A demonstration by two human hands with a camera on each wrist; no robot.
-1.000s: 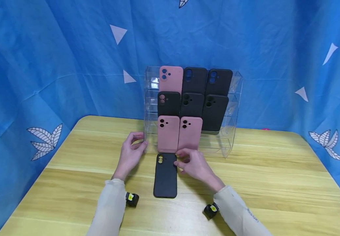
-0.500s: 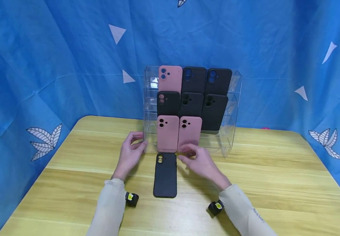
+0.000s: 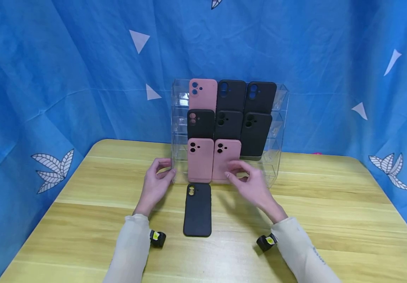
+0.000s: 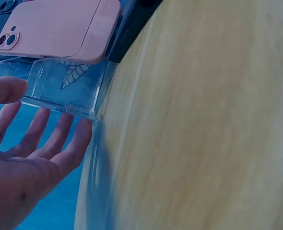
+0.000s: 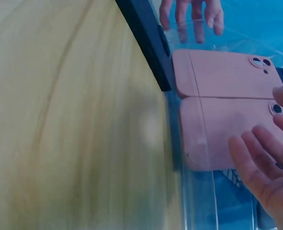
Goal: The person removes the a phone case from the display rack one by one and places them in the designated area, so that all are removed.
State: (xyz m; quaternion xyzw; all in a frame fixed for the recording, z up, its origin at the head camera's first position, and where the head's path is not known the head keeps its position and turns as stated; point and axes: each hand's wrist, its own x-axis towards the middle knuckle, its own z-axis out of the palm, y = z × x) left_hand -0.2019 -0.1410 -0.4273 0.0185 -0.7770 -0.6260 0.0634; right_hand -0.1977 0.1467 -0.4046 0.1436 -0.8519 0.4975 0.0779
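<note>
Black case [image 3: 197, 212] lies on the surface [image 3: 330, 196] in front of the clear rack [image 3: 179, 129], camera cutouts toward the rack, no hand on it; same spot as a second ago. Change is all in the right hand [image 3: 251, 182]: it was at the case's upper right edge, now up and to the right, in front of the lower right pink case [image 3: 224, 153]. Fingers loosely bent, thumb set apart, nothing held. Reads as the black case let go and attention passed to the row above it. Left hand [image 3: 155, 184] unmoved at the rack's left side, fingers spread and relaxed, tips apparently against the clear wall. Lower left pink case [image 3: 200, 159] beside its neighbour, neither visibly shifted. Hidden: the lower parts of the middle-row dark cases [image 3: 228, 124], behind the pink pair. Both wrist views cut off the black case and show it nearly edge-on, so whether its top end touches the rack foot, I can't say. Right fingertips probably just off the pink face, though contact is hard to judge.
</note>
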